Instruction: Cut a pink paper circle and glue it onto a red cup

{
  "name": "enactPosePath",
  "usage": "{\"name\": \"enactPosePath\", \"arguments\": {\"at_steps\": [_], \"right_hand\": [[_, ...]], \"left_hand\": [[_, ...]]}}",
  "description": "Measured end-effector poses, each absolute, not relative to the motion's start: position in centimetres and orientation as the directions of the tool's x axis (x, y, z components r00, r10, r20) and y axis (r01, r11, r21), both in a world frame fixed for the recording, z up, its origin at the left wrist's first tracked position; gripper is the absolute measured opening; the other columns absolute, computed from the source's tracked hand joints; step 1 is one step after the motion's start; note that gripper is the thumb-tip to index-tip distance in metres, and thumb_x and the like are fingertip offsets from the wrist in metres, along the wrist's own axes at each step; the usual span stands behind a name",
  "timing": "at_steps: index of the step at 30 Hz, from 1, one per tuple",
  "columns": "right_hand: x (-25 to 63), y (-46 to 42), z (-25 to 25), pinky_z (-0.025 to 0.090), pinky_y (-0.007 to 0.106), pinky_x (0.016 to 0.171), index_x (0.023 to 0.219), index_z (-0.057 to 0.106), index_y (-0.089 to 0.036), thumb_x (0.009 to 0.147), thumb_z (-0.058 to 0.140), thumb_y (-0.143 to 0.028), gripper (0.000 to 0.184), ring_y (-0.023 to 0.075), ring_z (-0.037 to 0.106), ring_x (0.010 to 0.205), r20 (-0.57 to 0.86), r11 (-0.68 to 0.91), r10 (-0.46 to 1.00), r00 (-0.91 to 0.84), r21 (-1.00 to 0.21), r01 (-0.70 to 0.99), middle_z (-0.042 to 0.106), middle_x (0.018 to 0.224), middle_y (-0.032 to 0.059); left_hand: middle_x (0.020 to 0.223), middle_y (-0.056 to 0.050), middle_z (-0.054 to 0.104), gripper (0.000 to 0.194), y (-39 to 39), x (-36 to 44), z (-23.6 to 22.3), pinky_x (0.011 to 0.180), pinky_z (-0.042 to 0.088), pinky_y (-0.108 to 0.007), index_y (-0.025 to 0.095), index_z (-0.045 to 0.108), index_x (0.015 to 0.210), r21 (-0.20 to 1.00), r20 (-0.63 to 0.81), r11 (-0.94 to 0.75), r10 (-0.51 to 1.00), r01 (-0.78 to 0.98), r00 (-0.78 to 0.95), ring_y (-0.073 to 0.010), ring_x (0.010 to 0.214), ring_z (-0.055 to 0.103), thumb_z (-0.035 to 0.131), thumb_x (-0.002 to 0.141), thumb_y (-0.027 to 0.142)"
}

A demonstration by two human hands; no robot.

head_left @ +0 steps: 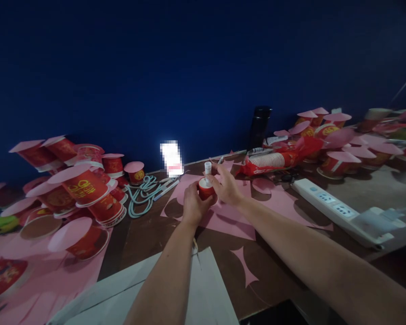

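My left hand point(193, 206) is closed around a small red paper cup point(205, 188) that stands upside down on the brown table point(149, 234). My right hand point(226, 184) presses a white glue stick point(207, 169) onto the cup's upturned bottom, fingers curled about it. Both hands are over pink paper point(230, 216) with round holes cut out of it.
Piles of red cups capped with pink paper discs lie at the left point(83, 187) and back right point(334, 153). A sleeve of stacked cups point(274, 161), a white power strip point(338, 210), teal-handled scissors point(144, 194), a black bottle point(260, 126) and white paper point(162, 293) surround the hands.
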State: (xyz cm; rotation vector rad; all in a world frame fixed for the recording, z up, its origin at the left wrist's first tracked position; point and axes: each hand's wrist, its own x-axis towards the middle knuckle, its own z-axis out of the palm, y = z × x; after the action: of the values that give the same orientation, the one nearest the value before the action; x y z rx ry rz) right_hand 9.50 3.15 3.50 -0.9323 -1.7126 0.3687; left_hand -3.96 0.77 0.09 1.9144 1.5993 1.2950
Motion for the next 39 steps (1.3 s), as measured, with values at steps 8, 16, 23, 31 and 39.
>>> {"name": "enactPosePath", "arguments": {"at_steps": [8, 16, 23, 31, 39], "right_hand": [[9.18, 2.78, 3.77, 0.049, 0.035, 0.082, 0.105, 0.058, -0.021, 0.085, 0.054, -0.033, 0.024, 0.0202, 0.062, 0.090, 0.657, 0.649, 0.745, -0.113, -0.677, 0.347, 0.066, 0.099, 0.0058], [9.01, 2.85, 3.84, 0.048, 0.036, 0.085, 0.106, 0.054, -0.022, 0.085, 0.054, -0.028, 0.022, 0.0189, 0.063, 0.093, 0.645, 0.647, 0.756, -0.110, -0.710, 0.277, 0.067, 0.100, 0.0046], [9.65, 3.08, 4.03, 0.048, 0.037, 0.082, 0.108, 0.056, -0.023, 0.085, 0.053, -0.033, 0.025, 0.0204, 0.062, 0.088, 0.675, 0.643, 0.732, -0.092, -0.640, 0.420, 0.066, 0.099, 0.0053], [9.02, 2.59, 4.43, 0.050, 0.032, 0.080, 0.104, 0.059, -0.023, 0.084, 0.055, -0.026, 0.021, 0.0179, 0.064, 0.088, 0.670, 0.697, 0.714, -0.202, -0.650, 0.304, 0.068, 0.095, 0.0028], [9.61, 3.04, 4.51, 0.048, 0.032, 0.080, 0.106, 0.059, -0.019, 0.084, 0.056, -0.031, 0.025, 0.0187, 0.064, 0.087, 0.674, 0.661, 0.724, -0.143, -0.620, 0.422, 0.068, 0.097, 0.0055]], "left_hand": [[0.098, -0.009, 0.062, 0.054, 1.04, -3.98, -0.02, 0.077, 0.047, -0.038, 0.016, 0.055, 0.108, 0.727, 0.427, -0.318, 0.903, 0.609, -0.038, -0.0234, 0.089, 0.058, 0.073, 0.060, 0.033], [0.097, -0.009, 0.061, 0.050, 1.07, -4.02, -0.15, 0.075, 0.047, -0.036, 0.016, 0.055, 0.106, 0.723, 0.431, -0.327, 0.902, 0.609, -0.027, -0.0224, 0.086, 0.058, 0.071, 0.062, 0.035], [0.098, -0.010, 0.061, 0.053, 0.83, -3.99, 0.10, 0.075, 0.047, -0.037, 0.017, 0.055, 0.108, 0.722, 0.414, -0.299, 0.910, 0.623, -0.042, -0.0236, 0.088, 0.058, 0.072, 0.062, 0.036], [0.098, -0.010, 0.060, 0.052, 1.10, -3.96, 0.06, 0.075, 0.047, -0.037, 0.015, 0.055, 0.106, 0.732, 0.411, -0.315, 0.911, 0.604, -0.023, -0.0233, 0.089, 0.057, 0.073, 0.059, 0.030], [0.098, -0.009, 0.061, 0.054, 0.91, -3.97, -0.06, 0.075, 0.047, -0.037, 0.016, 0.055, 0.108, 0.718, 0.413, -0.302, 0.910, 0.626, -0.035, -0.0228, 0.088, 0.058, 0.073, 0.061, 0.036]]}}
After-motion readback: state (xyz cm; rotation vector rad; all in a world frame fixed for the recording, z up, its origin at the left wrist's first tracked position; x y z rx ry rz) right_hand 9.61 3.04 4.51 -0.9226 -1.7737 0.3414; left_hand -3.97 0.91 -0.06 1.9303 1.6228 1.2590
